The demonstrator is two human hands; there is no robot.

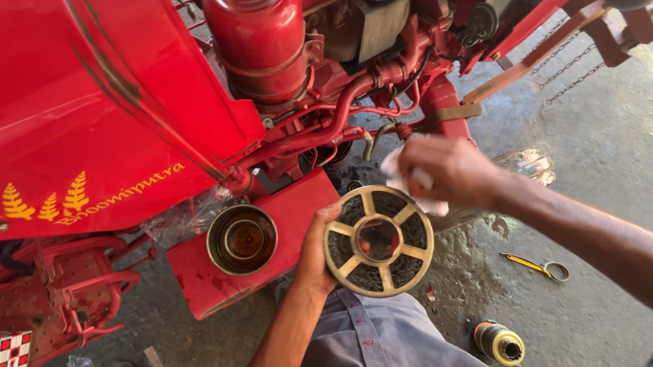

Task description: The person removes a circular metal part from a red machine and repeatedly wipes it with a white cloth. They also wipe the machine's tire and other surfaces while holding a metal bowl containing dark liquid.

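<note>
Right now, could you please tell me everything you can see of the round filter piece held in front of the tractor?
The round filter piece is a disc with a dull brass-coloured metal frame: an outer rim, a hub ring around an open centre, and six spokes. Dark mesh-like filling shows between the spokes. It looks worn and grimy. It faces the camera, held off the ground. The left hand grips its left edge; the right hand, holding a white cloth, rests at its upper right edge.

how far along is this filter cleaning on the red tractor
Done: the round filter element is out, and its open cup on the tractor stands empty. In hand: left hand holds the element, right hand presses a white cloth at its rim. Left: the element is not yet back in the cup.
</note>
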